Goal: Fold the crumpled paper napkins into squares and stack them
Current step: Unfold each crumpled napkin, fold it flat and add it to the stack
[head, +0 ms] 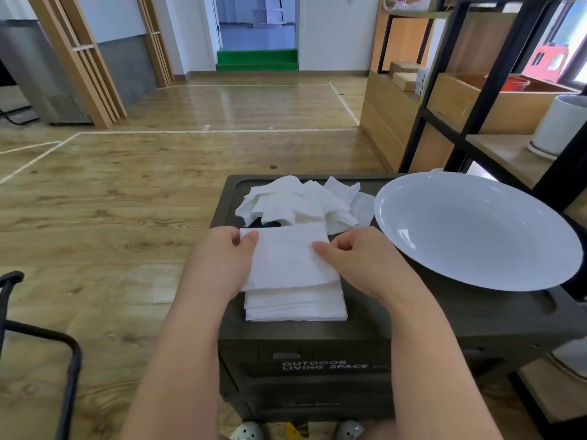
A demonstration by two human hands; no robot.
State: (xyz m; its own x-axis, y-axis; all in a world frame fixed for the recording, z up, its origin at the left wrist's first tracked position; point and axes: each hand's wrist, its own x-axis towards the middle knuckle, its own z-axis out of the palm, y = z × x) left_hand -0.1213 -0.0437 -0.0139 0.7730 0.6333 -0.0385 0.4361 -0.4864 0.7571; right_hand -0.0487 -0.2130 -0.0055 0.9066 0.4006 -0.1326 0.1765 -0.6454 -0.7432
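A white folded napkin point(290, 257) is held between both hands just above a stack of folded napkins point(295, 304) on the near part of a dark box lid point(397, 312). My left hand point(224, 258) pinches the napkin's far left corner between thumb and fingers. My right hand point(355, 258) pinches its right edge the same way. A pile of crumpled white napkins point(295, 201) lies at the far end of the lid, beyond the hands.
A large white plate point(476, 230) covers the right side of the lid. A black and wood shelf unit point(476, 122) stands to the right with a white pot point(562, 125). A black chair frame point(38, 338) is at the lower left on the wooden floor.
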